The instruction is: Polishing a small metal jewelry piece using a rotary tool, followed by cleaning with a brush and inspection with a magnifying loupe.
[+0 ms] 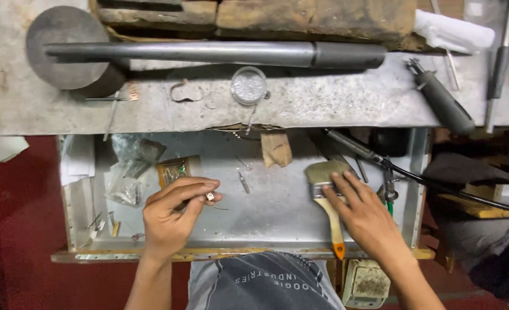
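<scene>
My left hand [174, 209] hovers over a metal tray [266, 229] and pinches a small silvery piece [209, 196] between thumb and fingertips. My right hand [360, 209] rests flat on a paintbrush [325, 189] with pale bristles and a wooden handle tipped orange, lying in the tray's right part. A small metal pin [243, 182] lies loose in the tray between the hands.
Clear plastic bags [129, 172] and a small packet [174, 169] lie at the tray's left. A wooden bench peg [276, 148] juts over the tray. On the worn bench above lie a long steel mandrel [220, 53], a round steel block [65, 46], a small lidded jar [248, 86] and a dark-handled tool [444, 100]. Pliers [387, 183] sit at the right.
</scene>
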